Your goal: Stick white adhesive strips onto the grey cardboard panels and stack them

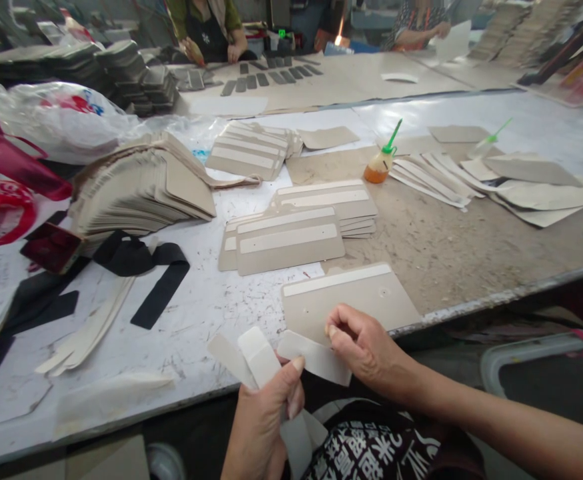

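My left hand (274, 407) is closed around several pale strips (259, 353) that fan out above and below the fist, near the table's front edge. A further pale strip (316, 358) runs from under the left thumb toward my right hand (361, 343). The right hand's thumb and forefinger are pinched together at that strip's upper edge. Just behind the hands lies a beige panel (344, 303) with one white strip along its far edge and small marks on its face. Beyond it rest more beige panels (291, 240) with white strips across them, overlapping.
A bottle with orange liquid (376, 167) and a green nozzle stands past the panels. A fanned stack of beige pieces (141, 187) and black ribbon (156, 267) lie left; loose strips (431, 180) lie right. Two people work at the far table (341, 80).
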{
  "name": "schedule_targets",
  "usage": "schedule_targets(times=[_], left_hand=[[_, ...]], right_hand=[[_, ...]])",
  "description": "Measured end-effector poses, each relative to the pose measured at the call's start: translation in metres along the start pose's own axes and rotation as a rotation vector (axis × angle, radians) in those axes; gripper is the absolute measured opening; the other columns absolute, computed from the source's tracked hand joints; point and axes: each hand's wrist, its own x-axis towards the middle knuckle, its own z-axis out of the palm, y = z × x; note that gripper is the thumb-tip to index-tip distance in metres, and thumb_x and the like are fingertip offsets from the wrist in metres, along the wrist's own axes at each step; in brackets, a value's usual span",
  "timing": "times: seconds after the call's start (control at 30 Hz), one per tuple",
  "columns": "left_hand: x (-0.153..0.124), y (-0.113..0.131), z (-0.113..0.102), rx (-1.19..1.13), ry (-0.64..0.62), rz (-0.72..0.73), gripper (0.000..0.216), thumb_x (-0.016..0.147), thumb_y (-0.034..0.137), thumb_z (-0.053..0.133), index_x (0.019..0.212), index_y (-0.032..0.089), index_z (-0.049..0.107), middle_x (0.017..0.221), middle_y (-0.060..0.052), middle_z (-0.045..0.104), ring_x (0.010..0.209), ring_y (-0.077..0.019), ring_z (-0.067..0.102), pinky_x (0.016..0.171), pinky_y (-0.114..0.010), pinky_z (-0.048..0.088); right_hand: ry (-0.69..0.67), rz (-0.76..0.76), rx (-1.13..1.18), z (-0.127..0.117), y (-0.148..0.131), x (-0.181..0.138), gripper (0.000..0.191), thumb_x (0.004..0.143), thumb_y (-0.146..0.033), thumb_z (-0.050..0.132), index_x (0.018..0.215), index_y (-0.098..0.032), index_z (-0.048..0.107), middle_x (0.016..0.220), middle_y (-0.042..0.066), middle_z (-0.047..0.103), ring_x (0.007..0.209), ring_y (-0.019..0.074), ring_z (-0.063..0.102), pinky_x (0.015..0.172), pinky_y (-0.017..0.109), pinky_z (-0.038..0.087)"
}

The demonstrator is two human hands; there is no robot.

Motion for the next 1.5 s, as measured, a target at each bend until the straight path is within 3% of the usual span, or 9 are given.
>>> schedule_targets(times=[0.1, 0.2, 0.3, 0.37, 0.5, 0.6, 0.73, 0.9, 1.5], left_hand=[[0.004, 0.002, 0.002, -0.062, -0.004, -0.024, 0.031, 0.072, 0.032, 0.066, 0.06, 0.019, 0.04, 0.041, 0.01, 0.03, 0.04, -0.0047, 0.021, 0.043, -0.022, 0.019], [0.008, 0.003, 0.007, -0.033, 0.007, -0.007, 0.028, 0.071, 0.032, 0.067, 0.063, 0.019, 0.043, 0.04, 0.01, 0.03, 0.039, -0.0045, 0.022, 0.042, -0.021, 0.019], [0.01, 0.003, 0.011, 0.132, 0.034, 0.025, 0.026, 0.071, 0.036, 0.066, 0.067, 0.018, 0.049, 0.039, 0.01, 0.032, 0.037, -0.0047, 0.024, 0.041, -0.021, 0.017], [0.011, 0.001, 0.008, 0.352, 0.087, 0.085, 0.024, 0.072, 0.04, 0.064, 0.071, 0.017, 0.056, 0.04, 0.007, 0.037, 0.037, -0.007, 0.031, 0.04, -0.021, 0.02], [0.018, -0.007, -0.008, 0.91, 0.14, 0.556, 0.017, 0.081, 0.029, 0.056, 0.091, 0.02, 0.066, 0.076, -0.005, 0.065, 0.073, -0.0187, 0.06, 0.066, -0.027, 0.044], [0.027, -0.018, -0.017, 1.305, 0.045, 0.886, 0.033, 0.085, 0.014, 0.043, 0.116, 0.016, 0.056, 0.085, -0.009, 0.06, 0.078, -0.0209, 0.056, 0.071, -0.034, 0.045], [0.037, -0.027, -0.019, 1.573, 0.008, 1.134, 0.038, 0.083, 0.005, 0.044, 0.12, 0.008, 0.051, 0.106, -0.017, 0.051, 0.102, -0.0271, 0.047, 0.085, -0.043, 0.044], [0.038, -0.025, -0.016, 1.683, -0.019, 1.103, 0.043, 0.079, 0.002, 0.048, 0.121, 0.009, 0.052, 0.119, -0.02, 0.044, 0.11, -0.0326, 0.041, 0.09, -0.049, 0.043], [0.034, -0.021, -0.008, 1.714, 0.04, 1.002, 0.044, 0.078, 0.003, 0.049, 0.119, 0.018, 0.057, 0.116, -0.017, 0.042, 0.105, -0.0311, 0.04, 0.089, -0.049, 0.042]], right_hand=[[-0.033, 0.011, -0.128, -0.009, 0.007, -0.004, 0.026, 0.092, -0.029, 0.036, 0.069, -0.019, 0.044, 0.064, -0.003, 0.044, 0.06, 0.0109, 0.041, 0.055, 0.023, 0.034], [-0.155, 0.02, -0.074, -0.013, 0.008, -0.009, 0.021, 0.092, -0.034, 0.041, 0.084, -0.017, 0.052, 0.076, 0.0, 0.054, 0.069, 0.0117, 0.048, 0.061, 0.022, 0.038], [-0.259, 0.045, -0.041, -0.02, 0.003, -0.006, 0.023, 0.093, -0.033, 0.039, 0.083, -0.017, 0.052, 0.071, -0.001, 0.055, 0.064, 0.0105, 0.049, 0.057, 0.02, 0.038], [-0.268, 0.012, -0.207, -0.029, -0.001, 0.005, 0.024, 0.093, -0.031, 0.038, 0.08, -0.018, 0.052, 0.068, -0.001, 0.056, 0.062, 0.011, 0.049, 0.057, 0.021, 0.036], [-0.27, -0.146, -0.687, -0.042, -0.001, 0.037, 0.023, 0.092, -0.031, 0.04, 0.081, -0.018, 0.056, 0.077, 0.005, 0.063, 0.068, 0.016, 0.055, 0.06, 0.024, 0.035], [-0.295, -0.209, -0.858, -0.039, 0.006, 0.054, 0.024, 0.091, -0.032, 0.04, 0.085, -0.017, 0.058, 0.08, 0.008, 0.066, 0.07, 0.0195, 0.059, 0.059, 0.025, 0.035], [-0.302, -0.207, -0.897, -0.03, 0.009, 0.061, 0.026, 0.092, -0.032, 0.039, 0.088, -0.016, 0.06, 0.083, 0.009, 0.068, 0.071, 0.0218, 0.061, 0.058, 0.027, 0.037], [-0.32, -0.159, -0.89, -0.027, 0.007, 0.063, 0.028, 0.092, -0.031, 0.038, 0.088, -0.015, 0.06, 0.084, 0.011, 0.068, 0.073, 0.0223, 0.062, 0.061, 0.027, 0.04], [-0.384, -0.162, -0.917, -0.027, 0.008, 0.067, 0.031, 0.094, -0.033, 0.033, 0.096, -0.014, 0.057, 0.085, 0.009, 0.068, 0.076, 0.0238, 0.064, 0.063, 0.031, 0.045]])
